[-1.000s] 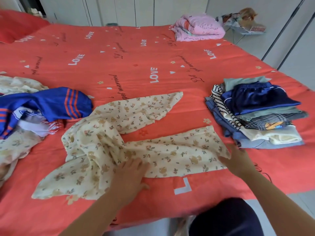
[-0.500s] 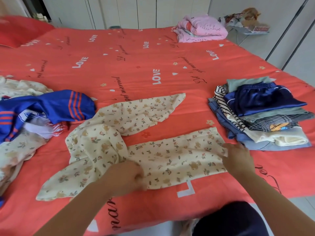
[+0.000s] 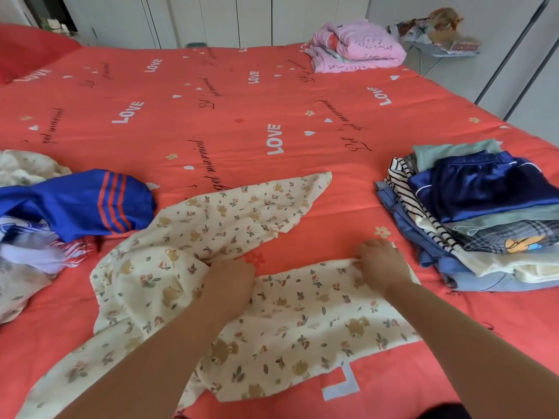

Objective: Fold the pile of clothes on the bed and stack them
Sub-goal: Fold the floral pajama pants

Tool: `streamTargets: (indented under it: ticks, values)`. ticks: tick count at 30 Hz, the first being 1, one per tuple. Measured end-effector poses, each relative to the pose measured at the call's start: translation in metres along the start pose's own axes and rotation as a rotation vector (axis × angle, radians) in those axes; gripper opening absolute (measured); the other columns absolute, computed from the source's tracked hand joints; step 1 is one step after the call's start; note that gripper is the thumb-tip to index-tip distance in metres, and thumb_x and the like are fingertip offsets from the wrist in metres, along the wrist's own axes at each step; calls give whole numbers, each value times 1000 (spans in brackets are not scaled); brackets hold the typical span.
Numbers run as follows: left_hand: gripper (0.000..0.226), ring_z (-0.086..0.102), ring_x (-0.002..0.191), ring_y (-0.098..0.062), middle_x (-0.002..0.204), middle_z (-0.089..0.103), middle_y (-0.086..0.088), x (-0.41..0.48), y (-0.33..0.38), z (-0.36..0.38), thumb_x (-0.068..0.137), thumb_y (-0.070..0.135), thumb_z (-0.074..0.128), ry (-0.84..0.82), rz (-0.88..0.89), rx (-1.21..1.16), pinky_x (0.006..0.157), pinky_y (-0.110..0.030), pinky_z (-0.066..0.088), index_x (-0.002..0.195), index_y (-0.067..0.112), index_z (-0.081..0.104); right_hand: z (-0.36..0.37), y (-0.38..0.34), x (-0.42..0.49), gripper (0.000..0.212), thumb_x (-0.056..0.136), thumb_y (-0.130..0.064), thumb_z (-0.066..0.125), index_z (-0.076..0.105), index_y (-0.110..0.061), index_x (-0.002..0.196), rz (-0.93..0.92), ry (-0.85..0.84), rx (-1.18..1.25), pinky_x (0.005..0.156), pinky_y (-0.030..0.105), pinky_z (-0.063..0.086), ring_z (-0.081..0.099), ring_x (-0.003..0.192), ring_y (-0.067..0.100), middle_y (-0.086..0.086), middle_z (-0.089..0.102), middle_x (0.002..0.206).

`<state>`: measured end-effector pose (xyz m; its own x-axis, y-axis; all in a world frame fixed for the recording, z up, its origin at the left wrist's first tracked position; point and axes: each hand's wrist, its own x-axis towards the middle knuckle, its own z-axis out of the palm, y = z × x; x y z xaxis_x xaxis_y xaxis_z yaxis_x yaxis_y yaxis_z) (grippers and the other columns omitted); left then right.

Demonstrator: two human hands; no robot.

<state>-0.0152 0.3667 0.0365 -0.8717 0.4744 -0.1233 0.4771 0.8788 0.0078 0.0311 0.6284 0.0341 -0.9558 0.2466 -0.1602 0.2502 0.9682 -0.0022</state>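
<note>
View from my head, looking down over a bed [image 3: 242, 98] covered with a coral-red sheet printed with the word LOVE, small hearts and script.

A pair of cream pyjama trousers [image 3: 287, 328], patterned with little bears and flowers, lies spread near the bed's near edge, about midway along it. The gathered waistband faces the left edge. One leg runs diagonally away toward the far right, flat on the sheet. The other leg lies along the near edge, under my forearms.

My left hand [image 3: 231, 282] sits where the two legs meet, back of the hand up, fingers curled down into the cloth; its grip is closed on a bunch of the trouser fabric. My right hand [image 3: 381, 264] is at the upper edge of the nearer leg, close to its hem, fingers bent over and pinching that edge; its grip also holds the trousers.

By the bed's right edge stands a stack of folded clothes [image 3: 472, 246], with shiny navy shorts [image 3: 484, 189] on top and a striped piece and a plaid piece showing lower down. At the left edge lies an unfolded heap topped by a blue jersey [image 3: 75, 201] with orange stripes. A folded pink quilt [image 3: 357, 48] rests at the far edge, toward the right corner. A red pillow [image 3: 27, 49] fills the far left corner. White wardrobe doors [image 3: 227, 16] stand beyond the bed.
</note>
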Motion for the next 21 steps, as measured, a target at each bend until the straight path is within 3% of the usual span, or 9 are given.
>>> streamTargets:
  ticks: [3,5,9,14,18,21]
  values:
    - [19,58,83,-17,97,56,3,16,-11,-1,95,14,39,85,-101,-41,75,-29,49,102,17,56,-8,10,13,13,90,-20,51,60,-18,99,54,135,2,92,35,37,50,104,21,-2,55,96]
    - [17,56,78,-15,92,53,5,27,-17,-2,94,12,39,85,-117,-34,70,-28,49,99,17,55,-12,13,19,14,90,-14,46,59,-19,89,74,94,19,86,34,39,53,99,21,-3,50,87]
    - [30,55,96,-17,106,56,2,49,-18,-8,88,6,45,108,-67,-73,83,-30,48,113,17,55,-17,0,38,43,82,-1,45,59,-22,117,30,55,130,93,38,43,51,105,22,3,56,112]
    - [34,47,115,-24,125,52,-7,90,-43,-26,95,10,43,228,-129,-154,93,-34,42,128,12,51,-30,-40,86,38,91,-16,49,52,-15,128,-35,62,400,92,31,41,51,113,27,12,53,127]
    - [36,42,117,-30,127,47,-16,127,-71,-31,95,10,43,237,-203,-194,90,-39,41,130,4,45,-37,-70,126,58,92,-35,54,34,-6,139,112,17,650,79,25,38,51,115,28,13,52,129]
    - [48,36,127,-33,138,38,-18,149,-90,-20,95,19,44,160,-306,-206,100,-46,37,139,6,31,-29,-85,146,55,88,-25,61,38,0,131,246,-22,783,77,30,45,56,108,28,14,56,122]
